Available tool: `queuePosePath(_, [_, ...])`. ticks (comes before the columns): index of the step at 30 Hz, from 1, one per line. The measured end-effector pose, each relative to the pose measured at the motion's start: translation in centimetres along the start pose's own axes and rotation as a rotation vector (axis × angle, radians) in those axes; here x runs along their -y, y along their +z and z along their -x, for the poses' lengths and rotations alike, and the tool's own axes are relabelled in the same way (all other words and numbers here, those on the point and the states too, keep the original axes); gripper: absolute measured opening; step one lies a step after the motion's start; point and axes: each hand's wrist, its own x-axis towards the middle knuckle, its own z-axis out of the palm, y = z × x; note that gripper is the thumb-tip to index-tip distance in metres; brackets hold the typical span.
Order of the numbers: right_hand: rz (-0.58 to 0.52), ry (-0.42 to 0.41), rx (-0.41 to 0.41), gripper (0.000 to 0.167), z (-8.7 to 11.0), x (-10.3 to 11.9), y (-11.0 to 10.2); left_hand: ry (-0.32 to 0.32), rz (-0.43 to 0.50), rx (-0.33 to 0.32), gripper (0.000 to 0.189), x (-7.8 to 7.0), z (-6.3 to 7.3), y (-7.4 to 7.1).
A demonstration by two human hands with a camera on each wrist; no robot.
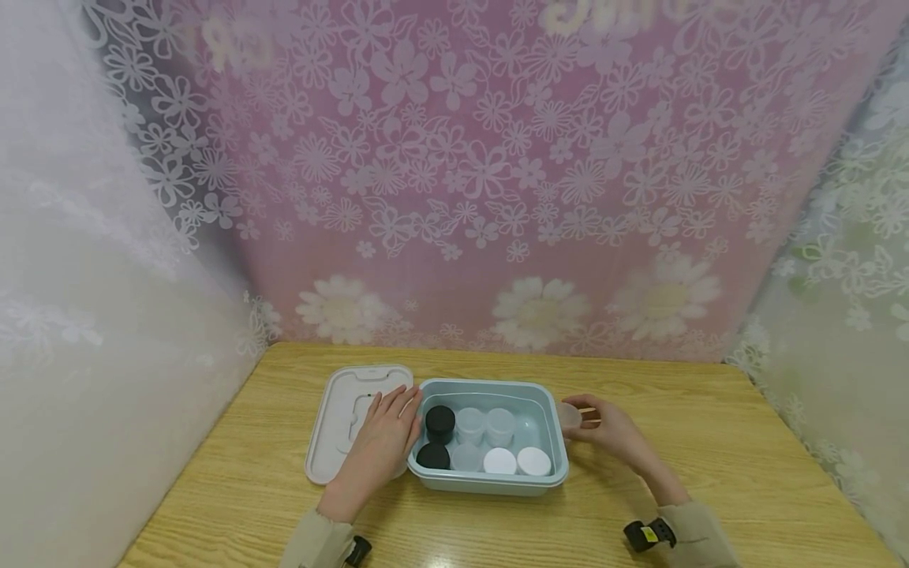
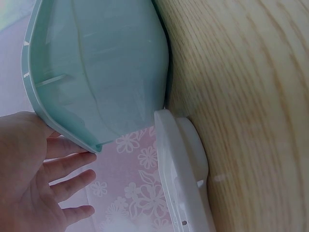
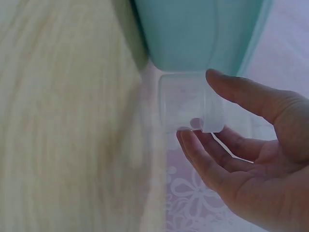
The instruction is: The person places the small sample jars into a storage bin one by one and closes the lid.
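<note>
A light-blue box [image 1: 490,484] stands uncovered on a wood-grained table [image 1: 710,442], and the person's two hands work on either side of it. To the right of the box, the right hand [image 1: 614,430] grasps a clear jar [image 1: 569,418], pinched between the thumb on one side and the fingertips on the other; the jar is upright and just beside the box's right wall, though whether its base touches the table is hard to make out from these angles. To the left of the box, the left hand [image 1: 383,434] grasps nothing: its fingers lie nearly straight and spread a little, resting against the box's left rim. Under that hand, flat on the table just left of the box, lies a pale lid [image 1: 337,418], partly covered by the palm and wrist. Inside the box sit seven more jars in two rows. Along its left end are two black jars [image 1: 440,424], one behind the other; next to them come three translucent jars [image 1: 500,426], two in the back row and one in front, then two white-topped jars [image 1: 533,461] toward the front right corner, with bare floor behind them. Beyond the box, past the table's far edge, hangs a pink flowered curtain [image 1: 483,166].
</note>
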Motion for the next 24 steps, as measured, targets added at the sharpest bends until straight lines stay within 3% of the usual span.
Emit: queuePosePath(24, [-0.007, -0.031, -0.137, 0.065, 1.2, 3.8, -3.0, 0.01, -0.011, -0.018, 0.039, 0.1, 0.0, 0.3])
